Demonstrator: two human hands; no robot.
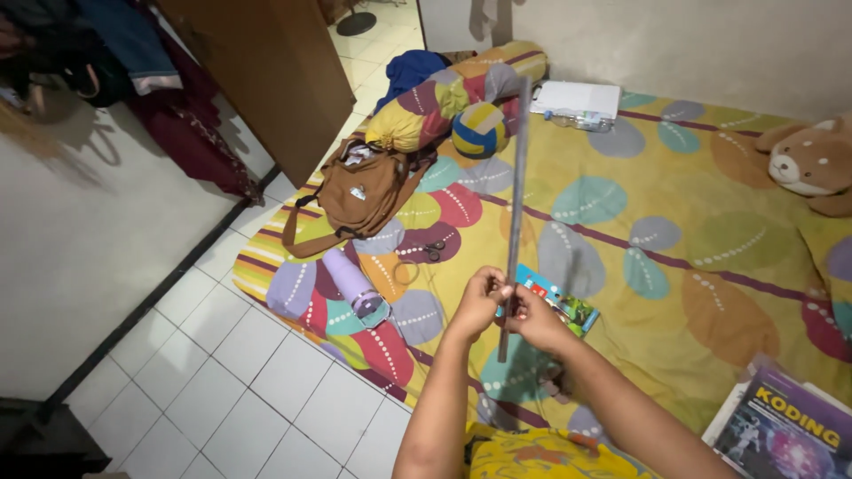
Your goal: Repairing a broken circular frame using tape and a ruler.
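Head view: a person seated at the edge of a floor mattress (674, 177) holds a long grey ruler (516, 186) upright, tilted only slightly, in both hands. The left hand (479, 300) pinches the lower part of the ruler from the left side with fingers curled closed around it; the right hand (537, 318) grips it from the right, just beside the left and a little lower (the two hands almost touch). The ruler's bottom end sticks out below the hands, and its top reaches up near the volleyball (480, 129) in the picture.

Under the hands, on the leaf-patterned sheet, lies a small colourful book (568, 306). To the left on the mattress lie a lilac drinking bottle (351, 280) on its side, a pair of scissors (432, 251) and a brown backpack (359, 195). Behind the backpack lies a patterned bolster (444, 93), with the yellow and blue volleyball just beside it and a white box (579, 99) near the wall. A brown teddy bear (812, 164) lies at the far right, and a purple-covered book (781, 430) sits at the lower right corner. White floor tiles (257, 381) run beside the mattress
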